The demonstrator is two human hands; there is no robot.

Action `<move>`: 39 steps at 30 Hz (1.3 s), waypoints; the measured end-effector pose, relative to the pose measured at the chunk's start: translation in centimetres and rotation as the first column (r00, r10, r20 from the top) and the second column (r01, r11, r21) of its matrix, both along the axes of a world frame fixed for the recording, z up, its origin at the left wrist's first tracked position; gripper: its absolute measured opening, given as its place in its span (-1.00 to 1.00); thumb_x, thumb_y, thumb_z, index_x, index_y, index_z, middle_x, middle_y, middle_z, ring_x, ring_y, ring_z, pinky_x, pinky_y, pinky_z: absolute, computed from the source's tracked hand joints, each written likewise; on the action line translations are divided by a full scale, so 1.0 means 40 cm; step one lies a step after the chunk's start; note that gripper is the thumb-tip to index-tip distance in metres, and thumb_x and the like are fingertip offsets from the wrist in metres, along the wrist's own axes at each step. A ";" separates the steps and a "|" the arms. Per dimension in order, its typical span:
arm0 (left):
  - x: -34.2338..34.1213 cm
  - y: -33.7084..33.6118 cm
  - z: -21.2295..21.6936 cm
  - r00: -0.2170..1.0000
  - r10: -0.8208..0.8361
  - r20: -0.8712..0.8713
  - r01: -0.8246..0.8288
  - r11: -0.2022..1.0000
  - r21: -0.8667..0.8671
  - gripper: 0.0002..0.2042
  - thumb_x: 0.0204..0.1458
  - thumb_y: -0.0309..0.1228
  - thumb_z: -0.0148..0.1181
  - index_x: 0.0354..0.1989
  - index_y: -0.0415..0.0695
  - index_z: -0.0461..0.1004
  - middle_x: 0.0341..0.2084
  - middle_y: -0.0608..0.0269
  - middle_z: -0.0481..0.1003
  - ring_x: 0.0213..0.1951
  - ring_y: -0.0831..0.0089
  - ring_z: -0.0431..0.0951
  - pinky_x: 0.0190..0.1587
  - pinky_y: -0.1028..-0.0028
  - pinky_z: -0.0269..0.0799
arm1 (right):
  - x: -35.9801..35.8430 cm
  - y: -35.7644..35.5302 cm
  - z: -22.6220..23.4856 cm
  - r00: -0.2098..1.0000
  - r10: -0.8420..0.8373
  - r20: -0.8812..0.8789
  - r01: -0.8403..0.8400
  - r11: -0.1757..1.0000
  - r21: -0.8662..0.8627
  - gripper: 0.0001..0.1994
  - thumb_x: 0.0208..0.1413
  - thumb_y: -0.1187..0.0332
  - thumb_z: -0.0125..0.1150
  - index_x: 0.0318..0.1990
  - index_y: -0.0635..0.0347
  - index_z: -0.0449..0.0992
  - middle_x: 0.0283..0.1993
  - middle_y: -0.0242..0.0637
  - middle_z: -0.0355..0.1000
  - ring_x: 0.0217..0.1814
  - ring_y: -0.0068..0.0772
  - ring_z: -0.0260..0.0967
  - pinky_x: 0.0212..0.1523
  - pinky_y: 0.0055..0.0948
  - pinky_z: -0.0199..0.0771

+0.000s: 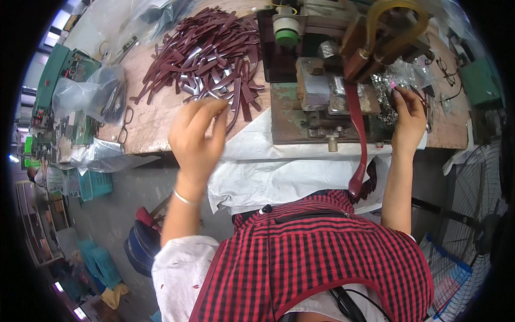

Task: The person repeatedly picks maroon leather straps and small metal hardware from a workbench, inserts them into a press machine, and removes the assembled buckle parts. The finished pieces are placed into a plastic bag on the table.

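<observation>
My left hand is raised at the near edge of a heap of maroon strips. Its fingers are curled, tips beside a curved maroon strip; whether they grip it cannot be made out. On the right, the thumb and fingers of my right hand are pinched at a pile of small shiny silver pieces. What lies between those fingertips is too small to name. One long maroon strip hangs from the bench press, its rounded end dangling past the table edge.
A green knob sits on the press, and a yellowish hose loops above it. Eyeglass frames and a plastic bag lie at left. White sheeting drapes off the table front. A fan guard stands at right.
</observation>
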State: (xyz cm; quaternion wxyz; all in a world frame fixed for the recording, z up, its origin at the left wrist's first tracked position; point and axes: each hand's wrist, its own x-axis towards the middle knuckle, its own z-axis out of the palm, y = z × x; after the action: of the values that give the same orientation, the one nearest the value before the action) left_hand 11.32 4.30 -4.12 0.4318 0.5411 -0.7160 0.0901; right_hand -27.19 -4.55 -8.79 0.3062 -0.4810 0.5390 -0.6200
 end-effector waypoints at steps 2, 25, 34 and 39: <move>0.058 -0.048 -0.004 0.933 -0.114 0.340 0.072 0.988 0.133 -0.84 -0.08 -0.61 0.36 -0.30 -0.12 0.66 -0.28 0.27 0.62 -0.27 0.29 0.54 -0.14 0.34 0.47 | 0.027 0.001 0.032 0.998 0.057 -0.002 -0.057 0.997 -0.049 -0.80 0.28 0.52 0.24 0.02 0.34 0.58 -0.08 -0.29 0.60 0.00 -0.57 0.52 0.10 -0.58 0.44; 0.135 -0.238 -0.183 0.542 -0.441 0.715 0.325 0.895 0.306 -0.81 0.01 -0.37 0.21 -0.23 -0.13 0.65 -0.01 0.21 0.53 -0.06 0.31 0.52 -0.03 0.29 0.43 | 0.200 0.044 0.176 0.960 0.281 0.017 -0.281 0.960 -0.005 -0.78 0.12 0.54 0.32 -0.07 0.31 0.55 -0.21 -0.31 0.61 -0.13 -0.56 0.54 -0.04 -0.51 0.52; 0.055 -0.184 -0.206 0.807 0.061 -0.587 -0.088 0.996 -0.016 -0.89 0.24 -0.51 0.26 -0.12 -0.25 0.59 -0.21 0.21 0.64 -0.26 0.45 0.63 -0.22 0.46 0.55 | 0.243 0.064 0.215 0.835 0.391 0.388 -0.413 0.910 -0.028 -0.67 0.14 0.58 0.29 0.06 0.39 0.45 -0.16 -0.26 0.59 -0.10 -0.54 0.50 0.01 -0.57 0.43; -0.143 -0.074 0.001 0.672 -0.249 -0.698 0.055 0.956 -0.288 -0.90 0.27 -0.53 0.20 -0.17 -0.33 0.56 -0.23 0.04 0.67 -0.33 0.42 0.64 -0.24 0.49 0.56 | 0.231 0.119 0.270 0.874 0.402 0.272 -0.425 0.905 0.028 -0.53 0.17 0.58 0.24 0.25 0.44 0.35 0.00 -0.19 0.57 0.10 -0.48 0.46 0.11 -0.51 0.42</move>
State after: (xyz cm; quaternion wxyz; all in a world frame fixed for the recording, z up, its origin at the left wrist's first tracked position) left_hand 5.61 1.32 -4.06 0.7488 0.4130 -0.5120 -0.0815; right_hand -17.93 0.22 2.02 0.5201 -0.4860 0.4054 -0.5735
